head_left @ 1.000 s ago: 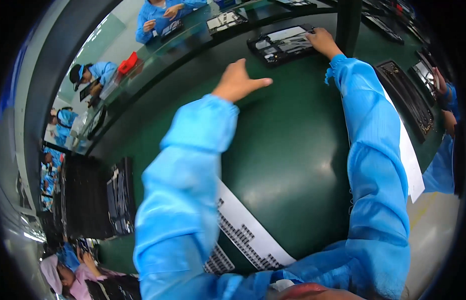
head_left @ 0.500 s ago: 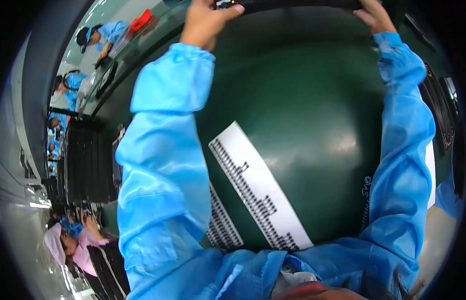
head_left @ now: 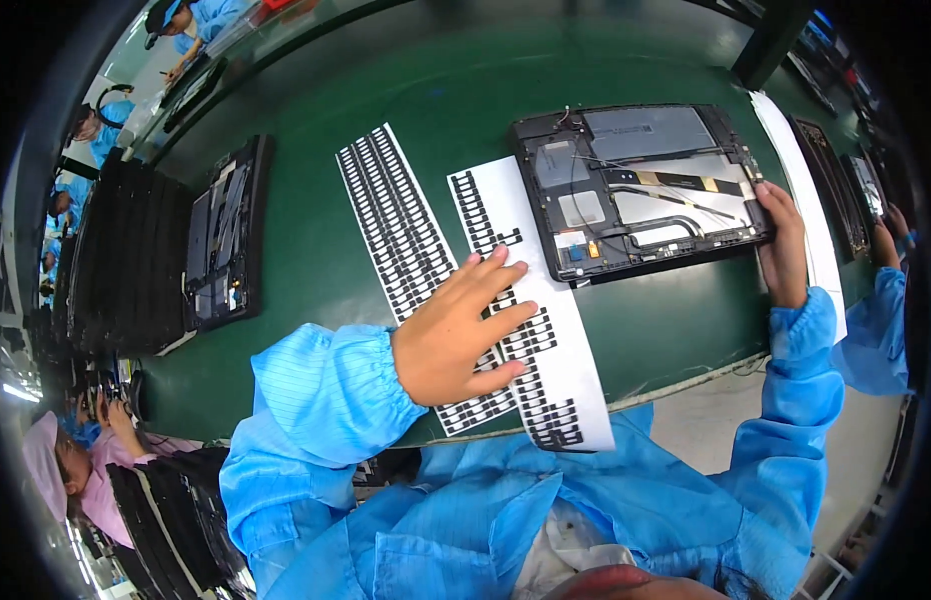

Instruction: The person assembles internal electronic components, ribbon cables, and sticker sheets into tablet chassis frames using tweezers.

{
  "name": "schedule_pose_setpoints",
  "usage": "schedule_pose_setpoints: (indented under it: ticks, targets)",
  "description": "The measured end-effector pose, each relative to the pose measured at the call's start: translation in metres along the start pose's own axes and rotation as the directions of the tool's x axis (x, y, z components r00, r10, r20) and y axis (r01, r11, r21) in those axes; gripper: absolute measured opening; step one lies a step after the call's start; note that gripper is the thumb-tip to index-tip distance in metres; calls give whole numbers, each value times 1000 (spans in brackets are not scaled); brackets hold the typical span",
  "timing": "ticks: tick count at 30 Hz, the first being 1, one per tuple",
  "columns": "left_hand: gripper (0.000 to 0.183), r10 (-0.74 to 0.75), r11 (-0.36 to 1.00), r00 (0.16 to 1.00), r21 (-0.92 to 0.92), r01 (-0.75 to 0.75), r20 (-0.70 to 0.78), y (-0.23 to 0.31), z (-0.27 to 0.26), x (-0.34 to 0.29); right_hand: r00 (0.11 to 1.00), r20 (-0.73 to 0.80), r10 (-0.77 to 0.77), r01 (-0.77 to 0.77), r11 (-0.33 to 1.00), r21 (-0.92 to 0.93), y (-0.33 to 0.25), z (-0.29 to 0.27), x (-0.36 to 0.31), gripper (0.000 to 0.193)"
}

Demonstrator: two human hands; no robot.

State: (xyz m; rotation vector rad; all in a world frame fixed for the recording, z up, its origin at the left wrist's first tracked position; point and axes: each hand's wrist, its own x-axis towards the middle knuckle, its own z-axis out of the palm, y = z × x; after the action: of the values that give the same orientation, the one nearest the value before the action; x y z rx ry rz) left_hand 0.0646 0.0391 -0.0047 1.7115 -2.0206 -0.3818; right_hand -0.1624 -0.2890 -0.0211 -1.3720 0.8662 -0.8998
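An opened tablet [head_left: 641, 235] lies on the green bench top, its black frame showing a grey battery, ribbon cables and thin wires. My right hand [head_left: 784, 240] grips its right edge, with the thumb over the rim. My left hand [head_left: 471, 325] rests with fingers spread on a white sheet of small black stickers [head_left: 576, 370], touching it near the middle. Some of that sheet's upper part lies against the tablet's left side. A second, narrower sticker sheet [head_left: 386, 210] sits to the left, partly under my left hand and wrist.
A row of black tablet frames [head_left: 126, 250] stands at the left, with another opened tablet [head_left: 229, 235] leaning beside it. White paper [head_left: 801, 190] and dark panels [head_left: 831, 185] lie at the right. Co-workers sit along the left; another person's hands [head_left: 891, 235] show at the far right.
Both hands have come back from the far side of the bench. The tablet now lies nearer, still in my right hand. My left hand has let go and moved onto the sticker sheet.
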Motion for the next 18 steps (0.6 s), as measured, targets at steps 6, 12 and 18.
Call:
schedule_pose_setpoints:
  ticks: [6,12,18]
  targets:
    - [47,64,997,983,56,-55,-171,-10,-8,7,729,332,-599,649,449,-614,-35,52,-44,14]
    - [53,-17,982,950,172,74,-312,-44,-9,16,495,715,-494,867,228,-443,-35,192,-100,5]
    - [52,-6,980,950,186,67,-312,-41,-7,21,520,722,-456,850,187,-493,-20,203,-96,6]
